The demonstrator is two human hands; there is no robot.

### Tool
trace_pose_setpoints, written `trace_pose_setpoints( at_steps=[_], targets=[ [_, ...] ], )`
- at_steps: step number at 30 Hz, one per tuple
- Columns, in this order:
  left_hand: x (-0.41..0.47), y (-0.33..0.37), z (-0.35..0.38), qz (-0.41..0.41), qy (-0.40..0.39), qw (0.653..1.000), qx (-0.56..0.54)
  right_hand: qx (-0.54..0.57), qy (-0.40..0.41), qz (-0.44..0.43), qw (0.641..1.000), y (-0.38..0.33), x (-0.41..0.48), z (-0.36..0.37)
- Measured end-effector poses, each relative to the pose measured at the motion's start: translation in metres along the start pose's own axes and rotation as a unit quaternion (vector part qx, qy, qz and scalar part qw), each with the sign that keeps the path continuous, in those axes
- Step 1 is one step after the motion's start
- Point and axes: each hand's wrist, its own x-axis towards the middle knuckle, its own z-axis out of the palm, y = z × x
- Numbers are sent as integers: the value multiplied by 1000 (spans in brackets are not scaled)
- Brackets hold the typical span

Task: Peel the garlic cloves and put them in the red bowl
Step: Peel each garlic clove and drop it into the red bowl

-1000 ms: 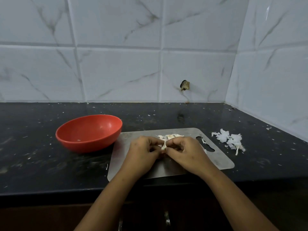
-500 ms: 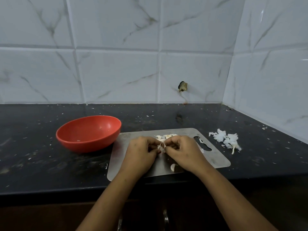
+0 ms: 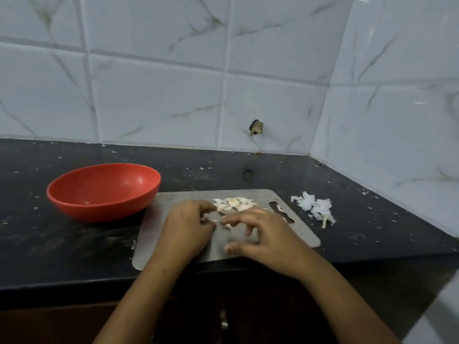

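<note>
The red bowl (image 3: pixel 104 192) sits on the black counter to the left, almost empty apart from a tiny scrap. A small heap of garlic cloves (image 3: pixel 234 203) lies at the far side of the steel board (image 3: pixel 293 234). Over the board's middle, my left hand (image 3: pixel 187 228) has its fingers curled and pinches a small garlic clove (image 3: pixel 213 220), mostly hidden by the fingertips. My right hand (image 3: pixel 263 235) hovers just to the right of it, fingers spread and loose, holding nothing. A scrap of skin (image 3: pixel 228 227) lies under its fingers.
A pile of white garlic skins (image 3: pixel 314 209) lies on the counter (image 3: pixel 360 219) right of the board. Tiled walls close off the back and the right side. The counter's front edge runs just below the board.
My right hand has let go of the clove and pulled away with its fingers spread; my left hand keeps hold. The camera has tilted and shifted a little.
</note>
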Motion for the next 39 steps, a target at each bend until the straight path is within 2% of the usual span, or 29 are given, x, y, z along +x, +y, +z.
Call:
trace_pose_setpoints(
  at_steps=[4, 10, 17, 29, 33, 36, 39],
  targets=[
    [-1, 3, -4, 2, -16, 1000, 11, -41, 47, -16, 998, 0, 14, 7],
    [-3, 11, -2, 14, -51, 998, 29, -25, 158, 54, 986, 11, 23, 8],
    [1, 7, 3, 39, -41, 996, 63, -145, 136, 110, 974, 19, 41, 18],
    [4, 3, 10, 54, -57, 992, 101, -121, 156, 126, 972, 26, 43, 23],
    [3, 4, 10, 82, -72, 990, 87, -72, 183, 118, 973, 28, 43, 18],
    [5, 2, 11, 143, -101, 981, 88, 20, 148, 121, 981, 26, 38, 9],
    [6, 3, 10, 149, -101, 978, 107, 97, 137, 134, 977, 28, 35, -1]
  ],
)
